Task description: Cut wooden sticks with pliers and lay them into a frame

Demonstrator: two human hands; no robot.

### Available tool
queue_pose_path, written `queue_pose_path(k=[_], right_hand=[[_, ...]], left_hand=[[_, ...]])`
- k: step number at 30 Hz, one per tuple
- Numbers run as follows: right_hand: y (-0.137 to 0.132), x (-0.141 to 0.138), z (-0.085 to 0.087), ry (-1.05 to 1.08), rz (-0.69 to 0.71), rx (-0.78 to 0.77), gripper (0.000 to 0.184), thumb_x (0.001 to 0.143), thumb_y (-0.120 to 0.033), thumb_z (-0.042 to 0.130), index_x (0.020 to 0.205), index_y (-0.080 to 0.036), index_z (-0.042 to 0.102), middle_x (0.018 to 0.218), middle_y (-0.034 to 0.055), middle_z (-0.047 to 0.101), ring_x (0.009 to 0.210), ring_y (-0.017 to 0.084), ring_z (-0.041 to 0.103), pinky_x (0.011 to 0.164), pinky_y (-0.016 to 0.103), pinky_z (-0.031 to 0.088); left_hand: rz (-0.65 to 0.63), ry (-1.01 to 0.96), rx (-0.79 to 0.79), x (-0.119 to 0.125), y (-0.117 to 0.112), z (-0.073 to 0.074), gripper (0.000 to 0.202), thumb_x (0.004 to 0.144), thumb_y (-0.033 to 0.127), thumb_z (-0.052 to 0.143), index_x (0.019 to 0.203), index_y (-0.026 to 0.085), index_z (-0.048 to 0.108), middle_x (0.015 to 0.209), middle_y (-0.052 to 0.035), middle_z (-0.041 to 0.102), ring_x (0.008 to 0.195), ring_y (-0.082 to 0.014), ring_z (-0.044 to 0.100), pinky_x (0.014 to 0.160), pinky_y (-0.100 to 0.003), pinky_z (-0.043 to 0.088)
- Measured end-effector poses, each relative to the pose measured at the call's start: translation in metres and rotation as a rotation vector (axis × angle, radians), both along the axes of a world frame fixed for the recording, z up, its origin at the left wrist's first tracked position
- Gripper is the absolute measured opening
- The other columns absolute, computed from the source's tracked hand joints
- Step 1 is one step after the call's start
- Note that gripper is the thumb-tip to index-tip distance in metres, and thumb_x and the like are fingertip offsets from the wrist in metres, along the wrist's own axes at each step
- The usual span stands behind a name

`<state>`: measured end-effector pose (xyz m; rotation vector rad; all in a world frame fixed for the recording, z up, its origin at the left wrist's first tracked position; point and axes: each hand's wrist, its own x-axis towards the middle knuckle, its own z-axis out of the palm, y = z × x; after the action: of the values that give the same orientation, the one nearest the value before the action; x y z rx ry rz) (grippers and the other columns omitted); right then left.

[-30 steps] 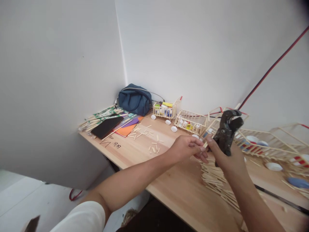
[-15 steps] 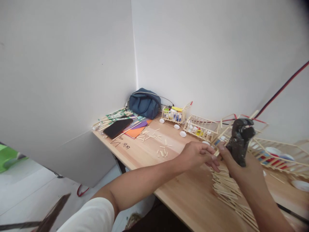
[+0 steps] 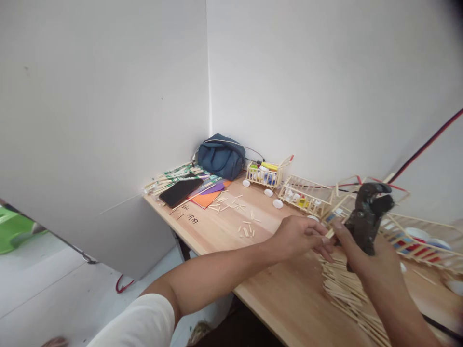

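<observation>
My right hand (image 3: pixel 369 253) grips dark metal cutting pliers (image 3: pixel 369 214), jaws pointing up, above a heap of thin wooden sticks (image 3: pixel 342 289) on the wooden table (image 3: pixel 275 294). My left hand (image 3: pixel 302 236) reaches in from the left, its fingertips pinching a short wooden stick (image 3: pixel 330 233) that also touches my right thumb. Both hands meet just above the stick heap.
Small carts built of sticks (image 3: pixel 269 173) (image 3: pixel 306 195) stand along the back wall, with larger stick frames (image 3: pixel 415 231) at the right. Cut stick pieces (image 3: pixel 246 227), a black phone (image 3: pixel 179 191), coloured paper (image 3: pixel 206 196) and a blue bag (image 3: pixel 220 156) lie at the far left corner. A red cable (image 3: pixel 427 144) runs up the wall.
The view has swung left, so the table and hands sit further right in frame. Both hands keep the same hold on the pliers and the stick.
</observation>
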<state>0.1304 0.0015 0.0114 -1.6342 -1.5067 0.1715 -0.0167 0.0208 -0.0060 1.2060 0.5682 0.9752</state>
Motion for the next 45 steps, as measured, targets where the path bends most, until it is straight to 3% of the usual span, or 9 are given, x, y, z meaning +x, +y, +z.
queue_pose_path(k=[5, 13, 19, 22, 26, 29, 36, 41, 45], right_hand=[[0.004, 0.004, -0.002, 0.078, 0.027, -0.059, 0.045, 0.073, -0.063, 0.057, 0.063, -0.019, 0.058, 0.055, 0.0035, 0.056, 0.056, 0.02, 0.054, 0.052, 0.029, 0.04], [0.008, 0.003, -0.003, 0.202, 0.141, -0.006, 0.045, 0.074, -0.062, 0.058, 0.069, -0.018, 0.062, 0.058, 0.0027, 0.059, 0.06, 0.019, 0.055, 0.054, 0.027, 0.041], [0.007, 0.0, 0.0, 0.422, 0.178, -0.028, 0.046, 0.071, -0.063, 0.064, 0.063, -0.018, 0.057, 0.055, 0.0, 0.055, 0.054, 0.014, 0.051, 0.05, 0.025, 0.039], [0.004, -0.001, 0.004, 0.647, 0.175, -0.064, 0.045, 0.069, -0.061, 0.068, 0.066, -0.018, 0.057, 0.055, -0.002, 0.055, 0.048, 0.011, 0.047, 0.046, 0.024, 0.037], [0.004, -0.003, 0.01, 0.968, 0.199, 0.015, 0.042, 0.058, -0.05, 0.082, 0.07, -0.018, 0.057, 0.063, -0.0034, 0.056, 0.057, 0.011, 0.052, 0.056, 0.024, 0.045], [0.004, -0.006, 0.014, 1.082, 0.222, 0.014, 0.043, 0.053, -0.046, 0.085, 0.07, -0.018, 0.058, 0.064, -0.0037, 0.056, 0.06, 0.011, 0.052, 0.06, 0.024, 0.047], [0.004, -0.004, 0.01, 1.021, 0.262, -0.009, 0.039, 0.062, -0.048, 0.081, 0.069, -0.018, 0.057, 0.06, -0.0036, 0.056, 0.058, 0.011, 0.051, 0.057, 0.024, 0.045], [0.005, -0.001, 0.007, 0.854, 0.241, -0.051, 0.041, 0.069, -0.055, 0.073, 0.064, -0.017, 0.059, 0.057, -0.0008, 0.058, 0.055, 0.012, 0.052, 0.053, 0.024, 0.043], [0.002, -0.001, 0.012, 0.737, 0.175, -0.019, 0.043, 0.071, -0.058, 0.069, 0.063, -0.018, 0.059, 0.057, -0.0002, 0.058, 0.055, 0.013, 0.052, 0.052, 0.024, 0.042]], left_hand=[[0.023, 0.022, -0.01, 0.0, 0.0, 0.002, 0.024, 0.069, 0.03, 0.073, 0.074, 0.013, 0.057, 0.062, 0.0008, 0.062, 0.051, -0.0101, 0.063, 0.06, -0.023, 0.049], [0.025, 0.047, 0.031, -0.003, -0.001, 0.01, 0.033, 0.063, 0.037, 0.077, 0.074, 0.011, 0.06, 0.063, -0.002, 0.065, 0.052, -0.0128, 0.065, 0.056, -0.023, 0.05], [-0.054, 0.064, 0.068, -0.008, 0.002, 0.017, 0.041, 0.066, 0.046, 0.078, 0.079, 0.01, 0.063, 0.072, -0.0064, 0.069, 0.059, -0.0139, 0.067, 0.062, -0.024, 0.052], [-0.11, 0.114, 0.124, -0.012, 0.001, 0.023, 0.036, 0.072, 0.04, 0.074, 0.091, 0.01, 0.066, 0.079, -0.0076, 0.071, 0.066, -0.0149, 0.069, 0.069, -0.026, 0.053], [0.053, 0.245, 0.298, -0.012, -0.004, 0.029, 0.018, 0.074, 0.026, 0.071, 0.087, 0.013, 0.069, 0.073, -0.0027, 0.07, 0.066, -0.0132, 0.066, 0.07, -0.024, 0.05], [0.173, 0.345, 0.414, -0.011, -0.01, 0.032, 0.009, 0.076, 0.022, 0.068, 0.079, 0.014, 0.071, 0.07, -0.0012, 0.069, 0.064, -0.0121, 0.064, 0.067, -0.022, 0.047], [0.197, 0.355, 0.446, -0.01, -0.018, 0.036, 0.017, 0.081, 0.021, 0.06, 0.067, 0.015, 0.068, 0.065, -0.0005, 0.068, 0.063, -0.0116, 0.062, 0.067, -0.021, 0.046], [0.162, 0.289, 0.319, -0.006, -0.017, 0.032, 0.017, 0.079, 0.021, 0.06, 0.065, 0.014, 0.067, 0.065, -0.0023, 0.068, 0.059, -0.0117, 0.061, 0.064, -0.022, 0.047], [0.075, 0.191, 0.163, -0.003, -0.012, 0.026, 0.022, 0.077, 0.033, 0.067, 0.071, 0.012, 0.066, 0.067, -0.0047, 0.07, 0.059, -0.0127, 0.062, 0.063, -0.024, 0.049]])
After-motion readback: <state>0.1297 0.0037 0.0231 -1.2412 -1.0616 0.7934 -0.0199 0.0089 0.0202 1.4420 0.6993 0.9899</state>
